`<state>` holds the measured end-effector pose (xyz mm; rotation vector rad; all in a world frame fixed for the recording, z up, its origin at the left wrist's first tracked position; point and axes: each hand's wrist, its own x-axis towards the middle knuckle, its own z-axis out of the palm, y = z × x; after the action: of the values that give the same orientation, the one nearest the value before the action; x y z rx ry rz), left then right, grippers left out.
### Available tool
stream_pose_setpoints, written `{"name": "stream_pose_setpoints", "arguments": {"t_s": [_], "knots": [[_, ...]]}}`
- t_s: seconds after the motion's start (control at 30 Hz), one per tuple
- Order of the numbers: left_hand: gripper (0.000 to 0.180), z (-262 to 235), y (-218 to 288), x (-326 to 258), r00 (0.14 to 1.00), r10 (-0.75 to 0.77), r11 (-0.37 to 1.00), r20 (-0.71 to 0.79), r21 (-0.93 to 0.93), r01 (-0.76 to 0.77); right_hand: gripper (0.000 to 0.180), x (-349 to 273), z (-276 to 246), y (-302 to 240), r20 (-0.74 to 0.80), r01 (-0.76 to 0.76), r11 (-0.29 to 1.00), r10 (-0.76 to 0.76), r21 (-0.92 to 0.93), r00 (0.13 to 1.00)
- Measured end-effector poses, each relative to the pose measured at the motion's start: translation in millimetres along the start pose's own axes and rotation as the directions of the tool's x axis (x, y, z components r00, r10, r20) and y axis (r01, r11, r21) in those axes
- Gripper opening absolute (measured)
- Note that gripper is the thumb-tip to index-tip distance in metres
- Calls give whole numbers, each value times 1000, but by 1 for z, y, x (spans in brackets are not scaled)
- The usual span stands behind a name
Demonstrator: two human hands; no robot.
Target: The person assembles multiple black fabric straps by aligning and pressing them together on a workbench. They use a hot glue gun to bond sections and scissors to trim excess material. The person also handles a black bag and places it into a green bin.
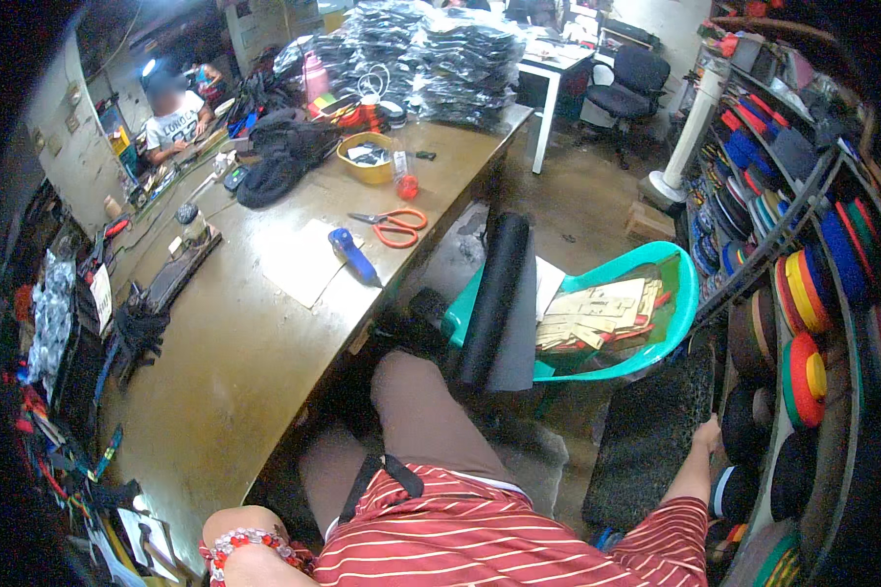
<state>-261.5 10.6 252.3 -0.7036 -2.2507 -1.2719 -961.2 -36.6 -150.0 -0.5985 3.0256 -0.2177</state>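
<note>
My right arm reaches out to the right, and my right hand [710, 432] is closed at the edge of the rack, beside a dark textured sheet [646, 430]. What its fingers hold is too small to tell. At the lower left, my left hand [242, 520] is bent close to my body by the table's near edge, with a red and clear bead bracelet [250, 543] at the wrist; its fingers are hidden. Rolls of coloured webbing [803, 382] and black rolls [747, 426] fill the rack [768, 235] nearest my right hand.
A green plastic chair [693, 293] holds cut card patterns [597, 313] and a black material roll [496, 293]. On the brown table [215, 362] lie orange-handled scissors [396, 227], a blue tool [352, 256] on paper, a yellow container [347, 166] and stacked plastic-wrapped goods [431, 64]. Another person [174, 122] sits far left.
</note>
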Motion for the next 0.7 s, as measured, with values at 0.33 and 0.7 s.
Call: {"name": "stream_pose_setpoints", "arguments": {"t_s": [0.33, 0.7], "knots": [[41, -25, -35, -39, 911, -177, 974, -373, -198, 108, 21, 21, 16, 60, -204, -182, 946, 128, -269, 970], [120, 18, -53, 23, 599, 280, 853, -750, -92, -514, 52, -97, -65, -46, -902, 456, 872, -45, 175, 430]]}}
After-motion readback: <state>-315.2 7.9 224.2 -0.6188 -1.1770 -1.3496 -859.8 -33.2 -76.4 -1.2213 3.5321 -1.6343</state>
